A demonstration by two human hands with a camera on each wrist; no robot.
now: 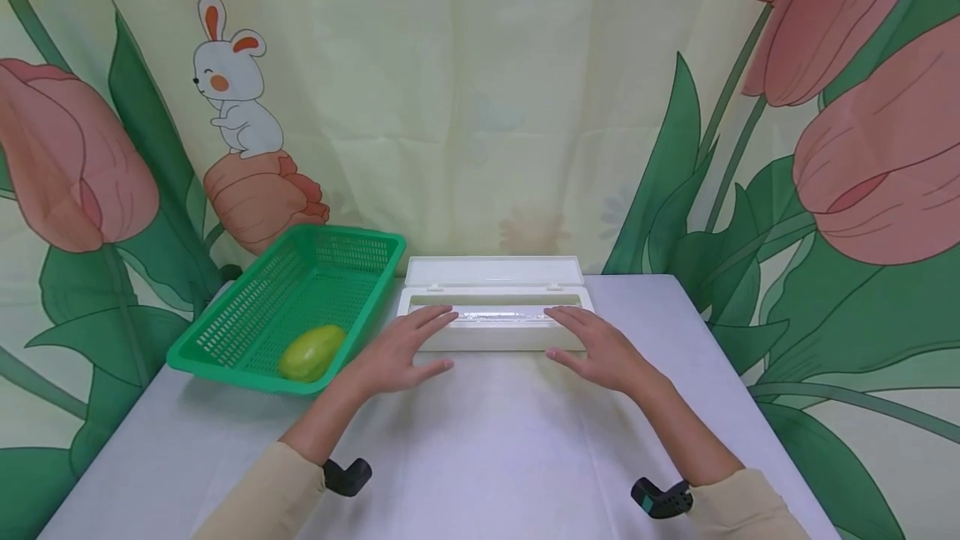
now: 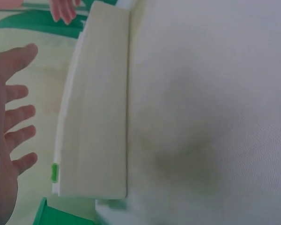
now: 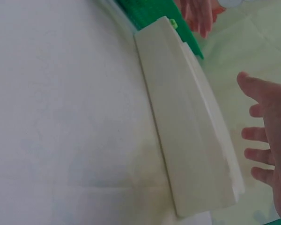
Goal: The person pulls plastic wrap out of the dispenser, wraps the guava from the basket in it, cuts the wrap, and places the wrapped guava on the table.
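A white cling film dispenser box [image 1: 495, 338] sits at the back of the table, its hinged lid [image 1: 493, 271] raised at the rear. Inside lies a shiny clear roll of cling film [image 1: 502, 316]. A small green tab [image 2: 55, 173] shows at one end of the box in the left wrist view. My left hand [image 1: 401, 352] hovers over the box's left front, fingers extended, thumb apart, holding nothing. Mirroring it at the right end, my right hand [image 1: 603, 351] has its fingers stretched toward the roll and is also empty-handed.
A green plastic basket [image 1: 225, 332] stands left of the box, close to my left forearm, with a yellow-green mango-like fruit [image 1: 311, 353] in it. The white-covered table [image 1: 495, 457] ends at a printed curtain [image 1: 465, 107] behind.
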